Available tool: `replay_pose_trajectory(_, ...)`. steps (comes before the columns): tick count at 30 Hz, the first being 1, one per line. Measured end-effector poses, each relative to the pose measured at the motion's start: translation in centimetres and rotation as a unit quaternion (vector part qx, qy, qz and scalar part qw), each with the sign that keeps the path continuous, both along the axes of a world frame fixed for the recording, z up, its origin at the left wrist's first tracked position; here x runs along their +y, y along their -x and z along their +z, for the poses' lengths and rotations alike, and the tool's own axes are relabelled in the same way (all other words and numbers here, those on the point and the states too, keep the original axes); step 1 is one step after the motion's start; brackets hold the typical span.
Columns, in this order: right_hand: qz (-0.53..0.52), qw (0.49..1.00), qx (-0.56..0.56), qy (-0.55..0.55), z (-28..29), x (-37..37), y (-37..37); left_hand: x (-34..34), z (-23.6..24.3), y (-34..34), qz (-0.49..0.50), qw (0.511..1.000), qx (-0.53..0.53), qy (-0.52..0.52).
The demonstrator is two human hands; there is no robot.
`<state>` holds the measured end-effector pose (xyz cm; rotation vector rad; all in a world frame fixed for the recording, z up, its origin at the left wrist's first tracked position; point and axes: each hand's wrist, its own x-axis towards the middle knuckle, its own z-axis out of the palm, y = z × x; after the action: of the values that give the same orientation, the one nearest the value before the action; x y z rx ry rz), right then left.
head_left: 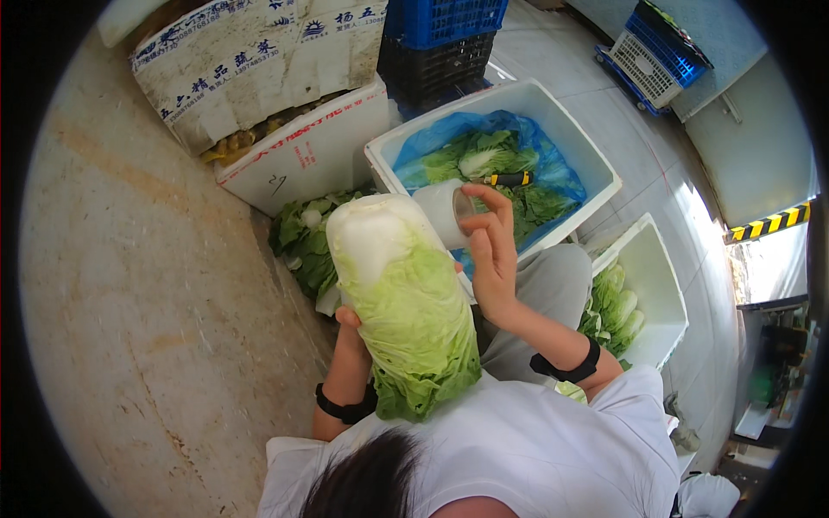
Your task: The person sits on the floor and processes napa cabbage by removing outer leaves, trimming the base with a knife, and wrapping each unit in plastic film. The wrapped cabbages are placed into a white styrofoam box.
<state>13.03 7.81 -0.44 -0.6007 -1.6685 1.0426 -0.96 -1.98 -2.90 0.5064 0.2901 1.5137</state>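
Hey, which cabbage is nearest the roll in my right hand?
The big cabbage in your left hand, its white base right beside the roll. It alone is held; the other cabbages lie lower, around you.

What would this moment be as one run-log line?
left hand: holding cabbage | right hand: holding clear roll by cabbage | foam box: yellow-black tool on leaves

The cabbage [401, 298] hides most of the left hand [347, 319]. The top edge crops the blue crate [453, 22]; dark items [784, 347] far right blur.
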Motion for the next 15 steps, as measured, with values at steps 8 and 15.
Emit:
replay_pose_trajectory(8,0.046,0.991,-0.091,-0.081,4.7,3.7,-1.9,1.0,0.6,1.7,-0.085,0.986,-0.033,-0.140)
replay_pose_trajectory(15,0.161,0.941,-0.278,-0.107,7.7,4.1,-2.0,0.0,-2.4,3.1,-0.061,0.987,0.129,-0.069)
